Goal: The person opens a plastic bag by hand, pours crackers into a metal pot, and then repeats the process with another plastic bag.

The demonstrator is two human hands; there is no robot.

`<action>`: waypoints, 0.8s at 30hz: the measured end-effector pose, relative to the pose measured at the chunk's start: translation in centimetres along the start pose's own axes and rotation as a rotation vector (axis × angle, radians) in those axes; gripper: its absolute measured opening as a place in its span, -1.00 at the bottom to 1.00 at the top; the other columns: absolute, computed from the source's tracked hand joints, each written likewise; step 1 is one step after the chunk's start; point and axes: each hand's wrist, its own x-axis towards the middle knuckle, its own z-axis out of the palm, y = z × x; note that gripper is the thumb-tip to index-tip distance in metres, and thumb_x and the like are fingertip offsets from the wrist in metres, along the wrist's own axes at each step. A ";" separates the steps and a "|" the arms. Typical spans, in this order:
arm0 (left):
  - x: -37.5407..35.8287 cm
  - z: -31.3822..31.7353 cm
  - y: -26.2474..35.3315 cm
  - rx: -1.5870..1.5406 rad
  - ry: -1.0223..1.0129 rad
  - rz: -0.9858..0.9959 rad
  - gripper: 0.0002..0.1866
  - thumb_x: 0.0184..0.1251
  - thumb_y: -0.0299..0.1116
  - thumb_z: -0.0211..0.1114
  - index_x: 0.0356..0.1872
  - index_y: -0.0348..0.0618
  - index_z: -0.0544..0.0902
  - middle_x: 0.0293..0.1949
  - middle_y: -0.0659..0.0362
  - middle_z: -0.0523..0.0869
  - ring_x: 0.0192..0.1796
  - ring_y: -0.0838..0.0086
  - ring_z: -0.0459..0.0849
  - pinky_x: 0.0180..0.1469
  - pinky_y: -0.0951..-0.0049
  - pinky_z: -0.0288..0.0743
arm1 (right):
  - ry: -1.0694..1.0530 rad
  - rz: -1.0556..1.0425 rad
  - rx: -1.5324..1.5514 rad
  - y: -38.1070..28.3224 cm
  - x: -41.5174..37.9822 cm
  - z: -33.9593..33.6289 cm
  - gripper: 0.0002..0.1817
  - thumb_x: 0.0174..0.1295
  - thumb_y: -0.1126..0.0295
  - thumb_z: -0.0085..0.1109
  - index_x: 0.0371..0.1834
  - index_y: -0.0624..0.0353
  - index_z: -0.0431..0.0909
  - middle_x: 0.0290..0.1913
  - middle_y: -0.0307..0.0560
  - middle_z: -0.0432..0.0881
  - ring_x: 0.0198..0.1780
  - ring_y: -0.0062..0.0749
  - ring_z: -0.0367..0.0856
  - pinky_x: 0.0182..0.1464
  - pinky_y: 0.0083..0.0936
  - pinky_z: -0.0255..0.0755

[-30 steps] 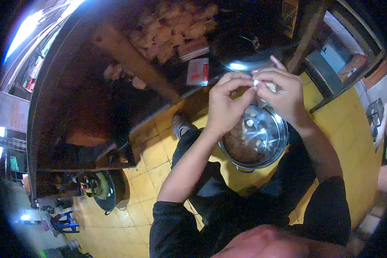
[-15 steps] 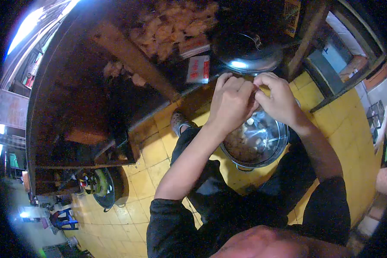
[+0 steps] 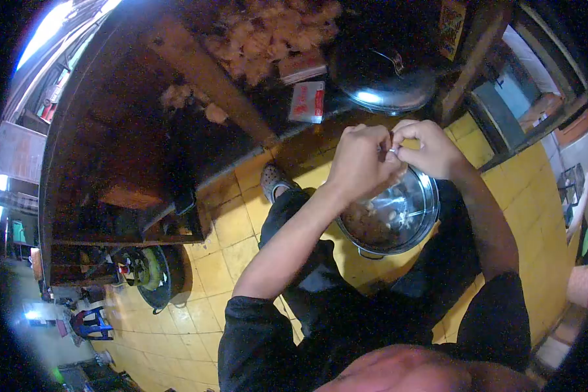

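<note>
My left hand [image 3: 364,160] and my right hand [image 3: 428,149] meet above a shiny metal pot [image 3: 431,208] between my legs. Fingertips of both are pinched together on a small pale piece [image 3: 392,151], perhaps a garlic clove. Most of it is hidden by the fingers. Inside the pot, brownish bits [image 3: 366,225] gather on the left, with a few whitish pieces [image 3: 391,214] among them. The hands and left forearm cover the pot's far left rim.
On the dark wooden shelf ahead are a brown heap [image 3: 274,39], a red-and-white packet [image 3: 307,102] and a rounded dark lid [image 3: 389,85]. A dark basin [image 3: 171,277] with green things stands on the yellow tiles at left. A blue stool [image 3: 95,325] is farther off.
Both hands have come slightly lower and nearer to me, still pinched together. A pale piece now shows between the fingertips. The whole view has shifted a little.
</note>
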 end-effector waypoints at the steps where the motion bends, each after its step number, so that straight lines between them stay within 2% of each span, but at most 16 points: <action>1: 0.0 0.1 -0.1 -0.119 0.023 -0.131 -0.79 -0.07 -0.34 0.41 -0.41 -0.14 0.59 -0.48 0.08 0.63 -0.34 0.27 0.59 -0.12 0.34 0.44 | 0.000 -0.002 0.001 -0.3 -0.1 0.2 -0.78 0.00 0.41 0.17 -0.33 0.35 0.56 -0.28 0.10 0.63 -0.19 -0.17 0.64 -0.06 -0.35 0.45; 2: 0.0 0.1 -0.2 -0.238 0.045 -0.264 -0.82 -0.04 -0.37 0.39 -0.42 -0.15 0.59 -0.50 0.09 0.62 -0.36 0.34 0.59 -0.18 0.43 0.44 | 0.087 -0.027 -0.019 -0.7 -0.1 0.5 -0.80 0.01 0.44 0.17 -0.31 0.33 0.56 -0.29 0.08 0.63 -0.19 -0.15 0.63 -0.05 -0.35 0.45; 3: 0.1 -0.6 0.1 -0.374 0.003 -0.387 -0.83 -0.02 -0.45 0.35 -0.40 -0.19 0.56 -0.50 0.18 0.59 -0.36 0.55 0.54 -0.24 0.57 0.41 | 0.174 -0.051 -0.038 -1.2 -0.1 0.8 -0.81 0.03 0.46 0.17 -0.30 0.31 0.57 -0.29 0.05 0.62 -0.18 -0.12 0.62 -0.04 -0.35 0.45; 4: 0.1 -0.2 -0.2 -0.373 0.002 -0.389 -0.83 -0.02 -0.45 0.35 -0.40 -0.19 0.56 -0.50 0.18 0.59 -0.36 0.55 0.54 -0.24 0.57 0.41 | 0.174 -0.050 -0.036 -1.7 0.0 1.0 -0.81 0.03 0.46 0.17 -0.30 0.31 0.57 -0.29 0.05 0.62 -0.18 -0.12 0.62 -0.04 -0.35 0.45; 6: 0.2 0.6 -1.1 -0.673 0.178 -0.377 -0.83 -0.02 -0.53 0.32 -0.37 -0.21 0.52 -0.46 0.27 0.55 -0.32 0.66 0.47 -0.20 0.59 0.40 | 0.281 -0.132 -0.202 -2.5 0.1 1.1 -0.82 0.04 0.48 0.20 -0.28 0.28 0.58 -0.28 0.02 0.63 -0.14 -0.11 0.60 0.04 -0.29 0.44; 7: 0.3 0.7 -1.4 -0.688 0.213 -0.369 -0.80 -0.02 -0.60 0.29 -0.34 -0.23 0.50 -0.41 0.30 0.54 -0.32 0.66 0.45 -0.20 0.60 0.40 | 0.281 -0.133 -0.201 -2.0 0.1 1.1 -0.82 0.04 0.48 0.20 -0.28 0.28 0.58 -0.28 0.02 0.63 -0.14 -0.11 0.60 0.04 -0.29 0.44; 9: 0.6 0.9 -1.5 -0.736 0.245 -0.387 -0.80 -0.02 -0.60 0.29 -0.33 -0.23 0.51 -0.41 0.30 0.55 -0.32 0.66 0.46 -0.19 0.60 0.40 | 0.362 -0.379 -0.546 -1.1 0.4 1.3 -0.83 0.01 0.46 0.24 -0.31 0.22 0.59 -0.29 -0.02 0.62 -0.10 -0.12 0.58 0.15 -0.21 0.38; 10: 0.6 0.9 -1.5 -0.785 0.275 -0.408 -0.80 -0.02 -0.61 0.28 -0.32 -0.24 0.52 -0.40 0.29 0.56 -0.31 0.66 0.47 -0.18 0.60 0.41 | 0.361 -0.382 -0.543 -1.2 0.4 1.5 -0.83 0.01 0.46 0.24 -0.31 0.22 0.59 -0.29 -0.02 0.62 -0.10 -0.12 0.58 0.15 -0.21 0.38; 12: 0.6 0.8 -1.3 -0.748 0.277 -0.410 -0.81 -0.01 -0.61 0.28 -0.32 -0.25 0.55 -0.40 0.28 0.59 -0.30 0.66 0.49 -0.18 0.61 0.42 | 0.443 -0.367 -0.692 -2.0 0.3 1.8 -0.86 -0.02 0.45 0.25 -0.36 0.18 0.60 -0.33 -0.07 0.62 -0.14 -0.17 0.58 0.21 -0.15 0.34; 14: 0.5 0.5 -1.2 -0.715 0.281 -0.410 -0.82 -0.01 -0.61 0.27 -0.31 -0.26 0.58 -0.39 0.26 0.62 -0.29 0.67 0.52 -0.17 0.62 0.43 | 0.439 -0.331 -0.709 -2.5 0.2 1.9 -0.89 -0.01 0.44 0.24 -0.39 0.17 0.60 -0.36 -0.07 0.62 -0.16 -0.17 0.58 0.21 -0.15 0.34; 16: 0.4 0.1 -0.9 -0.562 0.199 -0.381 -0.81 0.01 -0.61 0.27 -0.29 -0.25 0.65 -0.39 0.24 0.67 -0.29 0.67 0.56 -0.20 0.61 0.46 | 0.435 -0.294 -0.725 -2.6 0.3 2.0 -0.91 0.00 0.44 0.23 -0.41 0.16 0.59 -0.38 -0.07 0.62 -0.17 -0.16 0.58 0.22 -0.15 0.33; 19: 0.3 -0.1 -0.2 -0.558 0.154 -0.399 -0.80 0.03 -0.58 0.28 -0.26 -0.22 0.69 -0.41 0.23 0.70 -0.32 0.65 0.60 -0.22 0.58 0.49 | 0.426 -0.224 -0.732 -2.2 0.3 2.2 -0.92 0.03 0.40 0.20 -0.45 0.16 0.59 -0.41 -0.05 0.62 -0.22 -0.13 0.58 0.20 -0.15 0.35; 24: 0.4 0.0 -0.4 -0.462 0.178 -0.342 -0.77 0.05 -0.53 0.31 -0.21 -0.21 0.70 -0.39 0.20 0.73 -0.32 0.62 0.63 -0.18 0.53 0.53 | 0.348 -0.172 -0.633 -1.3 0.4 2.0 -0.89 0.06 0.37 0.16 -0.47 0.17 0.56 -0.47 -0.02 0.58 -0.29 -0.07 0.58 -0.03 -0.16 0.41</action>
